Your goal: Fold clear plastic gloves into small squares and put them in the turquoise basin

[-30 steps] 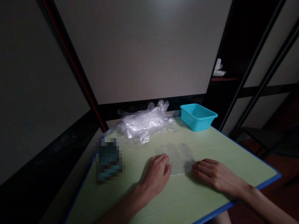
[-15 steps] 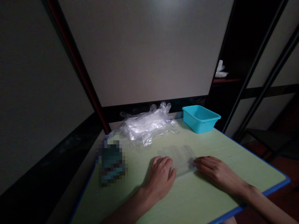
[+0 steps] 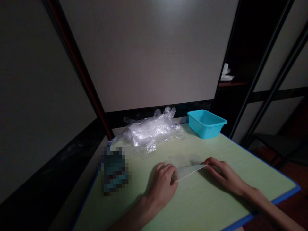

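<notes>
A thin clear plastic glove (image 3: 189, 171) stretches between my two hands just over the table, its near edge raised and taut; its fingers are hard to make out. My left hand (image 3: 165, 179) pinches its left end, with thumb and fingers curled together. At the opposite end, my right hand (image 3: 221, 173) holds the edge between thumb and fingertips. Beyond them lies a loose pile of clear disposable plastic gloves (image 3: 151, 131), with finger tips sticking out at the back.
A turquoise plastic basin (image 3: 207, 123) stands at the table's back right corner. On the left lies a dark item (image 3: 115, 171), blurred by pixelation. The pale green table (image 3: 187, 208) has a blue rim and meets a cabinet panel (image 3: 158, 57) behind.
The glove lay flat on the table; its near edge is now lifted. Both hands have closed on its ends, fingers drawn in from a flatter pose.
</notes>
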Demonstrator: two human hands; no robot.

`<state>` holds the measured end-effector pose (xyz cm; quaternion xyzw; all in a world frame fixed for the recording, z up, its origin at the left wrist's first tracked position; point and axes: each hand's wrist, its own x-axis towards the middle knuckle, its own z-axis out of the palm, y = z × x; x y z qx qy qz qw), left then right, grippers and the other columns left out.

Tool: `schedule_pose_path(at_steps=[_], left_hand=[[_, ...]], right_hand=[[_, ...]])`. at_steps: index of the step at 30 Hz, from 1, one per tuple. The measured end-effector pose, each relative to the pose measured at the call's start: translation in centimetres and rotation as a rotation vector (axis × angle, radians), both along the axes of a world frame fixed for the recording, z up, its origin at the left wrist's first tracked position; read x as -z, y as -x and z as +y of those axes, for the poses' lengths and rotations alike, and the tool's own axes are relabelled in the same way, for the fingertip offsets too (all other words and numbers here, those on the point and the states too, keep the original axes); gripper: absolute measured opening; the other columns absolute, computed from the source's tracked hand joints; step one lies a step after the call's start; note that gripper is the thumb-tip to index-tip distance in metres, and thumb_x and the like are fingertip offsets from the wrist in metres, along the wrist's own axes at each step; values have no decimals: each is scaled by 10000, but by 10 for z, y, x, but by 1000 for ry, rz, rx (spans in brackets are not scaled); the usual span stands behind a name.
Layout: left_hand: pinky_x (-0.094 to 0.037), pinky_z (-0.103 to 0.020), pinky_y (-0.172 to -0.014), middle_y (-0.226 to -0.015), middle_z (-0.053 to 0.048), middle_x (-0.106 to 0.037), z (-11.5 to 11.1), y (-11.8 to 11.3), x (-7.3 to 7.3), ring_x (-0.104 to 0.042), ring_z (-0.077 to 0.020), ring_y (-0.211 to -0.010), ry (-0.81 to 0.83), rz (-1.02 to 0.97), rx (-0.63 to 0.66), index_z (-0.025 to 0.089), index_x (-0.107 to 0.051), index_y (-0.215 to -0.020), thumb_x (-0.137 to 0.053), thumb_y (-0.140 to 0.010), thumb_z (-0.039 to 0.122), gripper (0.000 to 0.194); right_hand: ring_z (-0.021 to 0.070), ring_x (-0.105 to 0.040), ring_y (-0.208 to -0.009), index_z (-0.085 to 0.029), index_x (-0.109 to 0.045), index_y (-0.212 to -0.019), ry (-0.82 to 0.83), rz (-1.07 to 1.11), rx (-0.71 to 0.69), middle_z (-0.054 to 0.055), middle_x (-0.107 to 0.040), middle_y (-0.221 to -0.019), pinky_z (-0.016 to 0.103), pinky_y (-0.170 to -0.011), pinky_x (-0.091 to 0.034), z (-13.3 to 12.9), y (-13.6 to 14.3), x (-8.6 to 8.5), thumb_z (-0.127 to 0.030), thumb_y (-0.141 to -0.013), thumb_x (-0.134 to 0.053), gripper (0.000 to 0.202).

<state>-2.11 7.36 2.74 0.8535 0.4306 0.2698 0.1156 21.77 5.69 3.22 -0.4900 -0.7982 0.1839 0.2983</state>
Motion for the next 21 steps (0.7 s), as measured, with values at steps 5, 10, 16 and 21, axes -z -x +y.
schedule_pose_path(at_steps=[5, 10, 16, 21], left_hand=[[-412, -290, -745, -763, -31, -605, 1, 3, -1, -552, -174, -785, 54, -136, -23, 185, -530, -755, -408, -782, 125, 138], [-397, -211, -555, -590, 30, -495, -1, 4, -2, -536, -121, -590, 249, -311, 56, 199, -419, -685, -357, -840, 244, 172], [-367, -192, -330, -622, 58, -504, 10, 3, -9, -502, -91, -365, 782, -735, 138, 213, -326, -730, -398, -766, 397, 201], [-331, -183, -311, -564, 58, -568, 21, 7, -7, -414, -60, -238, 1012, -711, 16, 206, -326, -737, -401, -725, 373, 183]], right_hand=[[137, -500, -594, -194, -451, -803, 15, 96, 55, 5, -522, -662, 262, -551, -402, 0, 0, -3, -341, -898, -312, 223], [119, -498, -546, -192, -433, -793, 163, 336, 55, -14, -508, -617, 239, -500, -405, -4, 4, -10, -407, -876, -346, 247], [81, -476, -360, -191, -424, -744, 516, 636, 21, -61, -482, -468, 184, -361, -354, 4, 8, -14, -462, -790, -471, 279], [70, -508, -347, -185, -420, -709, 747, 708, 86, -88, -448, -429, 137, -327, -332, 18, 13, 0, -340, -740, -537, 197]])
